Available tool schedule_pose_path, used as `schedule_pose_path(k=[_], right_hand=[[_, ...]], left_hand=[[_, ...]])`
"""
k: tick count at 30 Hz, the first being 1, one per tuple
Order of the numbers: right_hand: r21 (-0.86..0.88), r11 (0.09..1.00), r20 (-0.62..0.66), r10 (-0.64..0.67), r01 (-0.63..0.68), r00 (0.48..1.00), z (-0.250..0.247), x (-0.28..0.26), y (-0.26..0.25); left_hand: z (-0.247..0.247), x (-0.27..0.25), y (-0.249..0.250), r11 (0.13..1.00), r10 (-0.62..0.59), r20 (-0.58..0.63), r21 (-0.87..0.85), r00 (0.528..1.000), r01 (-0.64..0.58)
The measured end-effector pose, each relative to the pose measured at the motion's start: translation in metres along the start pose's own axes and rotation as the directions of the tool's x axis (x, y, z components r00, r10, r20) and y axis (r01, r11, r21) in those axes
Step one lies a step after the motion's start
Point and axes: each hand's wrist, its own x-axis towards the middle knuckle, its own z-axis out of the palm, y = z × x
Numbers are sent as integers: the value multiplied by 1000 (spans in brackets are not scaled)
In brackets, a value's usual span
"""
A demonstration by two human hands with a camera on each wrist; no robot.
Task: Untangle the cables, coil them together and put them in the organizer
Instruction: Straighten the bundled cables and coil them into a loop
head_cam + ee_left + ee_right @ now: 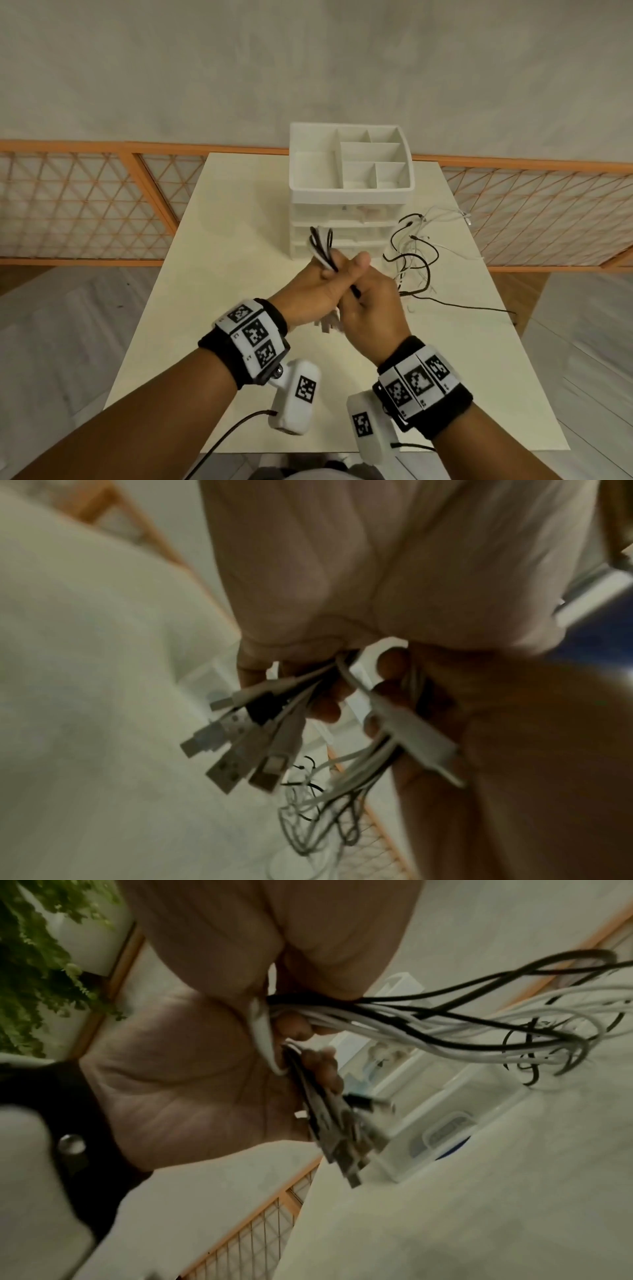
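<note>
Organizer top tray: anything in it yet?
Empty. The organizer compartments show bare white floors in the head view; the cables are in both hands.

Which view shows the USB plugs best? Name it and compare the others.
Left wrist: the plugs fan out below the left hand, metal ends facing the camera. In the right wrist view they are edge-on and blurred. In the head view they are mostly hidden between the hands.

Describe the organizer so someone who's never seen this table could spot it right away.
On the cream table, look at the far edge by the orange lattice fence. The organizer is the white plastic box there, with divided open compartments on top and drawers below, loose cables lying at its right.
</note>
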Motion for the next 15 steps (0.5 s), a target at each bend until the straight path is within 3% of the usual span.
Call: schedule_pose_path(k=[3, 6, 9, 12, 15], right_hand=[[-107, 988, 133, -98, 112, 986, -2, -3, -1], [-85, 987, 237, -116, 139, 965, -6, -7, -4], [-74, 987, 135, -132, 142, 982, -15, -6, -5], [-166, 986, 96, 30, -13, 995, -24, -2, 2], [-182, 981, 65, 85, -72, 994, -21, -4, -1]], left_hand=[[-6, -2, 0, 953, -13, -58, -302, 998, -5], [-12, 2, -4, 916, -38, -195, -400, 980, -44], [-16, 5, -1, 856, -50, -215, -512, 975, -69], [-20, 3, 7, 774, -55, -205, -627, 977, -88], [-19, 4, 7, 800, -3, -217, -586, 976, -128]])
